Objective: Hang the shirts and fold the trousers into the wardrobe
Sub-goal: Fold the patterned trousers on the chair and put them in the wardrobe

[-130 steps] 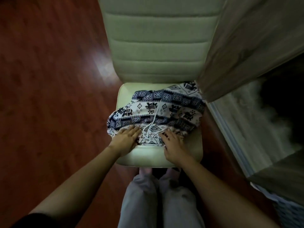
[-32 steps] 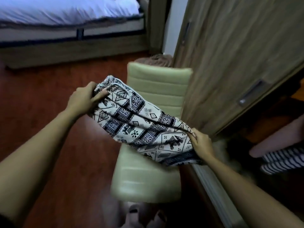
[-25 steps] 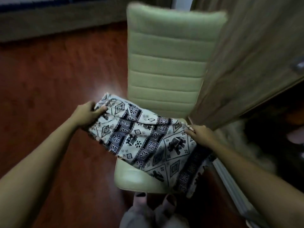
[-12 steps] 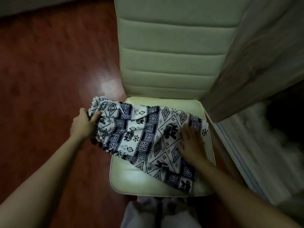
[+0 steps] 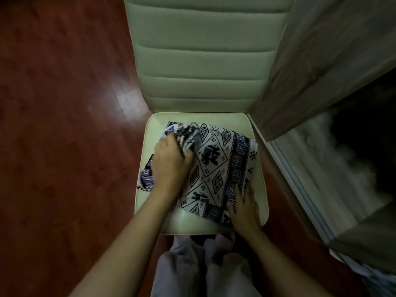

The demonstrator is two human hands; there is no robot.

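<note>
White trousers with a dark blue geometric print [image 5: 216,166] lie on the seat of a pale green chair [image 5: 260,196]. My left hand [image 5: 171,163] grips the bunched left end of the trousers and holds it over the middle of the cloth. That bunched part is blurred. My right hand [image 5: 243,205] lies flat, fingers spread, pressing the near right corner of the trousers onto the seat.
An open wooden wardrobe door [image 5: 321,61] stands just right of the chair. Behind it the wardrobe's dark inside [image 5: 368,146] shows pale cloth. The padded chair back [image 5: 203,50] rises beyond the seat. Dark red wooden floor [image 5: 60,125] spreads to the left. My legs [image 5: 203,271] stand against the seat's front edge.
The trousers came down from the air onto the seat. My left hand has carried their left end rightward over the middle, and my right hand has slid to the near right corner.
</note>
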